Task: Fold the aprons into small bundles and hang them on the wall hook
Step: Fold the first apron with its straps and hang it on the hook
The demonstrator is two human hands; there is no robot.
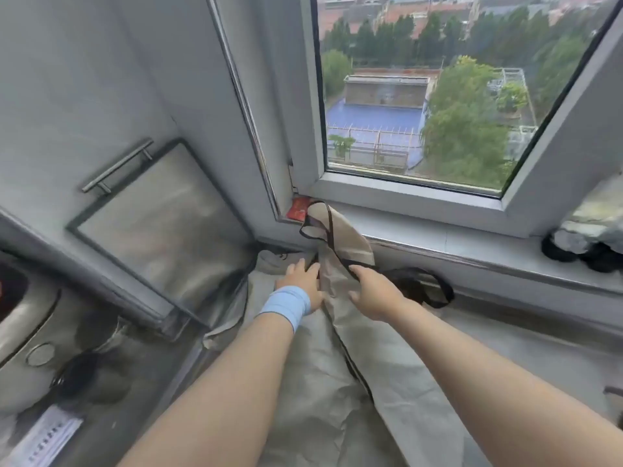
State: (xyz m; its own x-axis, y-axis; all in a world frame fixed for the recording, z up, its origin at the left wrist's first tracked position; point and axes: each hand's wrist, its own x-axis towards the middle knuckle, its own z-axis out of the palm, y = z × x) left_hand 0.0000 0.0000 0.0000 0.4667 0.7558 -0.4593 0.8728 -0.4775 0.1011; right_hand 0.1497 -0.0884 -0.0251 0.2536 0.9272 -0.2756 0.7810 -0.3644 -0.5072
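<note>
A window (438,96) looks out on trees (468,123) and a blue roof (374,124); a small red packet (297,209) sits at the left corner of the sill (472,244); dark round objects (573,252) rest toward its right end; at left, a metal bar handle (118,166) is just above a dark-framed panel (161,217).

There is only one view, from the person's head; it looks forward and down, close to the left hand (300,283) and right hand (374,291) mid-frame; the window (421,96) fills the upper right; straight edges look bent.

apron (337,382) cropped at bottom edge, right hand (374,293) fingers partly behind its fabric
</note>
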